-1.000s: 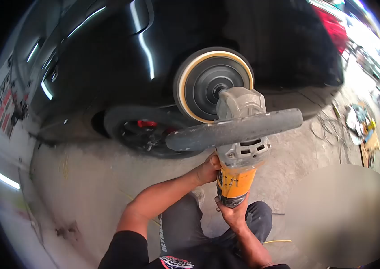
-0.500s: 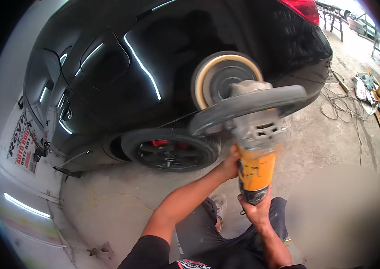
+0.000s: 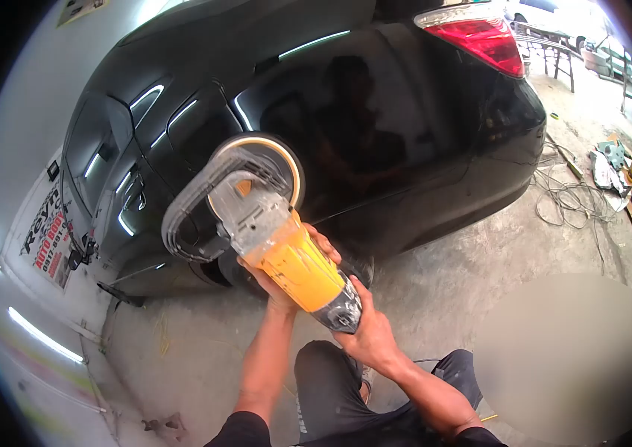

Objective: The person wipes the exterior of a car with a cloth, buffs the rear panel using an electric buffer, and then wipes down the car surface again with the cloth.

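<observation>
Change: half a second ago the polisher stood nearly upright in the middle of the view, its pad near the car's rear quarter above the wheel; now it tilts up and to the left, and the pad sits further forward along the black car, by the rear door.
View: the camera has swung too, so the red tail light and more of the car's flank show, and the wheel is mostly hidden behind the tool and hands.
Left hand: the left hand has shifted from the side of the tool to beneath the yellow body, just behind the grey head; its fingers curl over the top of the housing, wrapped tight.
Right hand: the right hand stays at the dark rear end of the polisher, fingers closed around it from below.
Polisher: held in both hands, in the air between the person and the car, the loop handle sticking out to the left, untouched.
Pad contact: whether the pad touches the paint cannot be told.
Floor: cables and tools lie on the concrete floor at right.
</observation>
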